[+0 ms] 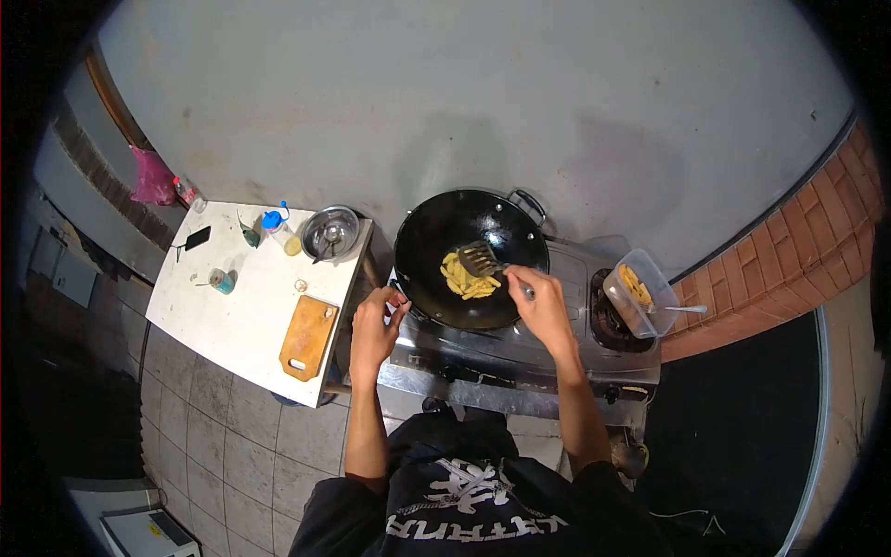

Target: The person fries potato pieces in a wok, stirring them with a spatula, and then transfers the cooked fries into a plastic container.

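Note:
A large black wok point(436, 223) sits on the left side of a metal gas stove point(483, 369). Yellow pieces of food point(457, 277) lie in its middle. My right hand point(538, 299) is closed on the handle of a slotted spatula point(479, 259), whose head rests on the food. At the wok's lower left rim, my left hand point(378, 320) has its fingers bent around the wok's near handle, partly hidden by them. A plastic container point(657, 295) with more yellow pieces and a fork stands on the right burner.
On the white table point(204, 316) at the left are a wooden cutting board point(309, 338), a metal bowl point(330, 233), a blue-capped bottle point(275, 225), a can point(221, 281) and a phone point(198, 238). A grey wall point(445, 84) rises behind the stove; bricks point(770, 265) stand right.

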A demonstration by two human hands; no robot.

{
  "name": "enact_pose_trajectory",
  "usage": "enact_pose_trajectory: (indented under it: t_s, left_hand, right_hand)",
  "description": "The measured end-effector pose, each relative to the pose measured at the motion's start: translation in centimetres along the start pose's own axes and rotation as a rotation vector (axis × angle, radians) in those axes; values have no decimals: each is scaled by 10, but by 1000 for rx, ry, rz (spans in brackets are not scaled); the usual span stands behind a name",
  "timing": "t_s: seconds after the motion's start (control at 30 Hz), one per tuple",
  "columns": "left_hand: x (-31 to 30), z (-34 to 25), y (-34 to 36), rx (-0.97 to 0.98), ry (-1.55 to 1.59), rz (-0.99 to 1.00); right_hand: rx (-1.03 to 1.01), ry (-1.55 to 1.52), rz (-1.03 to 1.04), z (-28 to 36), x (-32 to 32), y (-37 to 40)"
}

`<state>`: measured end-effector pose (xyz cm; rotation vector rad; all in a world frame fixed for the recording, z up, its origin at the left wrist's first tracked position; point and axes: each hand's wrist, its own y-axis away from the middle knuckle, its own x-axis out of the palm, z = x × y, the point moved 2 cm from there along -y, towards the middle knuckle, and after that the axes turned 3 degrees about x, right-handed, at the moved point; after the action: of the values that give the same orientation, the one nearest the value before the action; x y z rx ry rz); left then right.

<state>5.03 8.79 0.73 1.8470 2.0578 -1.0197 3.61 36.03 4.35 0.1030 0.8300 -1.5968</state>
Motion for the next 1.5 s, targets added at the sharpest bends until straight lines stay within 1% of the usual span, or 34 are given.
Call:
enact_pose_trajectory:
  t_s: [0.03,0.1,0.13,0.17,0.23,0.3,0.37,0.4,0.47,0.5,0.6,0.67,0.77,0.87,1.03,1.1,1.17,1.23,1.3,1.5]
  left_hand:
    - [0,0,0,3,0,1]
    - [0,-1,-1,6,2,7]
    - [-1,-2,-2,23,0,0]
    - [-1,-3,-2,40,-1,-5]
    - [-2,-4,-4,47,-4,1]
    - [-2,-6,-5,52,-5,4]
    - [-3,-7,-5,25,-6,22]
    - [-2,-6,-6,22,-5,21]
    - [-2,-3,-6,56,0,15]
    - [-1,-3,-6,52,2,15]
    - [-1,-4,-7,18,30,24]
    - [0,-2,-7,43,21,15]
    - [-1,-3,-9,19,41,27]
    - [-3,-6,-13,9,45,41]
    - [-1,-4,-14,-14,58,48]
    - [0,-6,-16,-23,56,50]
    - [0,-7,-17,-45,64,75]
    - [2,-4,-18,-45,68,74]
    - [1,-3,-19,-43,65,68]
    - [-1,1,-21,-19,53,73]
  right_hand:
    - [3,-1,-1,1,-4,-1]
    - [7,69,-126,2,-17,-8]
    - [70,106,-154,8,-24,-12]
    - [73,107,-155,8,-28,-17]
    - [245,165,-152,2,-35,-25]
    - [232,188,-147,6,-38,-32]
    - [387,132,-87,20,-38,-37]
    - [388,133,-83,20,-34,-38]
    - [399,-10,-77,12,-23,-36]
    - [401,-7,-73,7,-15,-35]
    - [343,-68,-27,-11,8,-30]
    - [358,-41,-23,-10,9,-30]
    - [388,-1,-22,-9,3,-30]
    - [445,-36,-69,-10,-7,-29]
    - [457,-25,-160,-3,-19,-31]
    - [489,-73,-173,-9,-12,-30]
    - [473,-121,-179,-25,1,-27]
    - [530,-252,-205,-32,11,-24]
    - [516,-250,-198,-33,14,-24]
    - [567,-285,-167,-44,14,-23]
